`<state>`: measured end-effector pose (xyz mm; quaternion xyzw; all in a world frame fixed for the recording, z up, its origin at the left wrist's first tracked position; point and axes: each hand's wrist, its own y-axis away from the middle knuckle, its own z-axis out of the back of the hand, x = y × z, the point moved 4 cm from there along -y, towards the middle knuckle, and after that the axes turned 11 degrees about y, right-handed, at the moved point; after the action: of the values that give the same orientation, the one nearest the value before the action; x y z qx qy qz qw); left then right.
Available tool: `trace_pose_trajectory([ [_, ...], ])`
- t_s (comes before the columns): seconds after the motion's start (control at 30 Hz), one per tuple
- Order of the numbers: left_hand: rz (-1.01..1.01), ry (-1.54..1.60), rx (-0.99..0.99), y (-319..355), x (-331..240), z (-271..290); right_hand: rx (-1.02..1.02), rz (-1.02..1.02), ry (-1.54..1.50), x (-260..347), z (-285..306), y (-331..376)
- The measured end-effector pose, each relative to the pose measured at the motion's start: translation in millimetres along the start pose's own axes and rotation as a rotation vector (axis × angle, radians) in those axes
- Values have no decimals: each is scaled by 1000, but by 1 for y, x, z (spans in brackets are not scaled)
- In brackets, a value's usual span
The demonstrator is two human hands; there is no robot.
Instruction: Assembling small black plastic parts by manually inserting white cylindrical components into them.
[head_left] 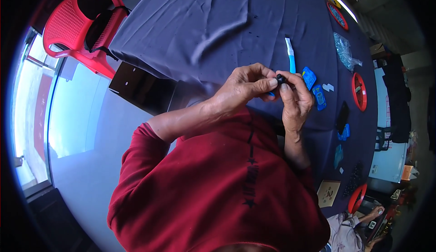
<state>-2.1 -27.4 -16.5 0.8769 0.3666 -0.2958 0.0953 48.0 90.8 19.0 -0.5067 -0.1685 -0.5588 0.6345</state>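
Observation:
My left hand (251, 83) and my right hand (296, 103) meet over the near edge of the cloth-covered table. Between their fingertips is a small black rounded piece (280, 78), pinched from both sides; its exact kind is too small to make out. A bit of blue (271, 94) shows beneath the left fingers, mostly hidden. Just beyond the hands lies a slim tool with a turquoise handle and pale tip (290, 56). Close to the right hand are two blue plastic pieces, one (309, 77) farther off and the other (319, 98) nearer, beside a white zigzag piece (328, 87).
The dark cloth (181, 29) is wrinkled. Along its right side are a clear bag of small bits (346, 52), a red tray (359, 91), a black flat object (343, 116) and a brown card (328, 193). A red chair (81, 25) stands left; another person (347, 234) sits lower right.

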Motion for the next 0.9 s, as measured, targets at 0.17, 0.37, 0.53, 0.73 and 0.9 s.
trace_pose_trajectory([
  [0.17, 45, 20, 7, -4, 4, 8, 79, 103, 104, 4, 2, -1],
  [0.37, 50, 25, 17, -10, 0, 14, 155, 73, -168, -6, 13, -15],
  [0.53, 13, -14, -68, -18, -5, 31, 87, -187, -667, -38, 15, -23],
  [0.73, 115, 11, -68, -17, 3, 40, 207, -157, -736, -35, 10, -13],
  [0.9, 258, 87, -54, -22, 13, 52, 200, -139, -808, -41, 10, -13],
])
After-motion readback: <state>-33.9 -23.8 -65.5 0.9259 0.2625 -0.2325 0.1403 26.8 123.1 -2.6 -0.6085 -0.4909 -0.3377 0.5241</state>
